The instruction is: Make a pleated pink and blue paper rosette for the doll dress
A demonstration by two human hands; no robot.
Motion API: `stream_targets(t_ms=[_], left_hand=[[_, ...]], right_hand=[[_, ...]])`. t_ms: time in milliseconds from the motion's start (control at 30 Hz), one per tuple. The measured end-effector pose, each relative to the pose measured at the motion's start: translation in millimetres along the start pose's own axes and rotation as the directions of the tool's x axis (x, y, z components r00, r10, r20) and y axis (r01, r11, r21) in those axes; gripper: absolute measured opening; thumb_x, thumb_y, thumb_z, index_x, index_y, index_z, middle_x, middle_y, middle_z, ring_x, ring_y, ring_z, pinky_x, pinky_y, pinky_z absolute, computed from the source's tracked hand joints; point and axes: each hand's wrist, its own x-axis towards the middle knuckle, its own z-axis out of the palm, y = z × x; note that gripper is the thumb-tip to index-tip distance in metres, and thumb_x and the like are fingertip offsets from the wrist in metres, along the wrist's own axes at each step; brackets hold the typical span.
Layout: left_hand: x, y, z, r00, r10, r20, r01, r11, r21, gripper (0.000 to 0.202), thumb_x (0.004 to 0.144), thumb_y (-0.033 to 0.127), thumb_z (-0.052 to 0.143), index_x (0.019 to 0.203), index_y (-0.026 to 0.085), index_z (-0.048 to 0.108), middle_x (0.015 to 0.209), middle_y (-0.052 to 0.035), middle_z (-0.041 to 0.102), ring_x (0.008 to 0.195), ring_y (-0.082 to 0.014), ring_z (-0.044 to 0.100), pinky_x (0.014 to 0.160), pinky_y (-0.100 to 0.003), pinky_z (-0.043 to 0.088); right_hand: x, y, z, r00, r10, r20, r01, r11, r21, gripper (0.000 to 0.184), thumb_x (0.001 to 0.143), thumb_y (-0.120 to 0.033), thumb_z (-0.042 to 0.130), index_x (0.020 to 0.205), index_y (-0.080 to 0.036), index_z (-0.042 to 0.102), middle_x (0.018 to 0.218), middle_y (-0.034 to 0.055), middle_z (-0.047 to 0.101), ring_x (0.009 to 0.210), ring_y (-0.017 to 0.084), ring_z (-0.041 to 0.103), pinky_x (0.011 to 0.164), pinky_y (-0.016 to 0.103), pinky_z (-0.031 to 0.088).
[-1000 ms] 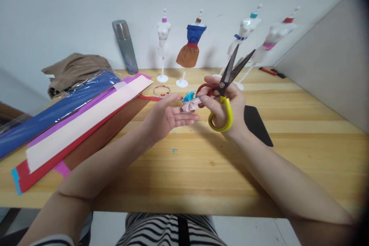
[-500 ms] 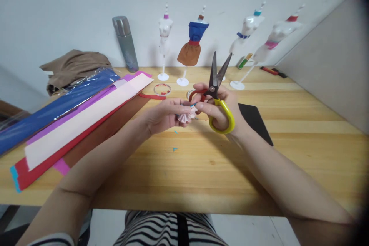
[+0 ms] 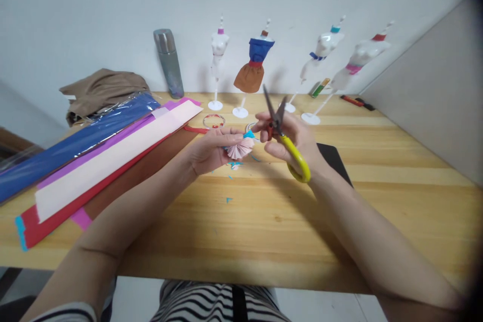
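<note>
My left hand (image 3: 213, 151) pinches a small pleated fan of pale pink paper (image 3: 240, 149) with a bright blue piece (image 3: 249, 134) at its top. In my right hand (image 3: 292, 138) is a pair of scissors (image 3: 278, 123) with dark blades and red and yellow handles. Its blades point up and away from me, parted, and the yellow loop hangs below my palm. The right fingertips are close beside the blue piece; whether they touch it I cannot tell. Small blue scraps (image 3: 234, 165) lie on the wooden table (image 3: 241, 241) beneath the fan.
Several small white dress forms stand along the wall, one wearing a blue top and brown skirt (image 3: 249, 78). A grey flask (image 3: 168, 65) is at the back left. Long coloured paper sheets (image 3: 116, 161) and brown cloth (image 3: 105, 88) cover the left side. A black flat object (image 3: 334, 163) lies right.
My right fingers have moved off the fan, uncovering its blue top. The scissors have turned, their blades less spread and lower. More scraps show under the fan.
</note>
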Motion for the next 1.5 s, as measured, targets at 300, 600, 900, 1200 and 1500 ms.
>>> stream_targets(t_ms=[300,600,900,1200,1500], left_hand=[[-4.7,15.2,-5.4,0.996,0.066,-0.053,-0.065,0.998,0.023,0.024,0.069,0.032,0.092,0.082,0.018,0.077,0.074,-0.0006,0.068,0.064,-0.0106,0.059,0.062,-0.024,0.047],[-2.5,11.2,-4.5,0.999,0.044,-0.009,-0.044,0.999,0.021,0.021,0.07,0.028,0.091,0.081,0.016,0.078,0.072,-0.002,0.07,0.062,-0.0111,0.06,0.06,-0.024,0.048],[-2.0,8.3,-6.3,0.999,0.032,-0.001,-0.032,0.999,-0.017,0.021,0.071,0.027,0.091,0.083,0.016,0.078,0.079,-0.0038,0.074,0.065,-0.0112,0.065,0.058,-0.022,0.052],[-2.8,11.3,0.1,0.998,0.062,-0.013,-0.062,0.998,-0.032,0.017,0.071,0.021,0.088,0.083,0.016,0.078,0.075,-0.0028,0.072,0.061,-0.0098,0.062,0.057,-0.02,0.052],[-3.1,10.3,-0.5,0.997,0.076,-0.024,-0.076,0.997,0.005,0.016,0.074,0.023,0.086,0.083,0.016,0.074,0.073,-0.0017,0.067,0.066,-0.0122,0.062,0.059,-0.024,0.051]], right_hand=[[3.4,11.6,-10.0,0.945,-0.207,0.254,0.302,0.851,-0.43,0.072,0.083,-0.077,0.07,0.133,-0.026,0.068,0.111,0.0118,0.065,0.098,0.031,0.068,0.087,0.05,0.059],[1.7,12.7,-4.6,0.939,-0.246,0.241,0.335,0.814,-0.474,0.07,0.084,-0.079,0.067,0.131,-0.027,0.069,0.11,0.0114,0.066,0.091,0.028,0.066,0.08,0.045,0.057],[2.4,9.6,-2.3,0.921,-0.3,0.247,0.385,0.785,-0.485,0.065,0.086,-0.077,0.065,0.126,-0.026,0.071,0.1,0.0094,0.066,0.081,0.025,0.061,0.074,0.041,0.053],[1.5,1.3,-1.9,0.932,-0.281,0.229,0.361,0.779,-0.513,0.058,0.087,-0.075,0.067,0.117,-0.025,0.075,0.09,0.0069,0.066,0.071,0.021,0.058,0.065,0.037,0.05],[-0.6,4.0,-2.6,0.936,-0.284,0.21,0.353,0.78,-0.516,0.054,0.086,-0.068,0.073,0.116,-0.024,0.076,0.084,0.0059,0.065,0.065,0.019,0.058,0.059,0.035,0.049]])
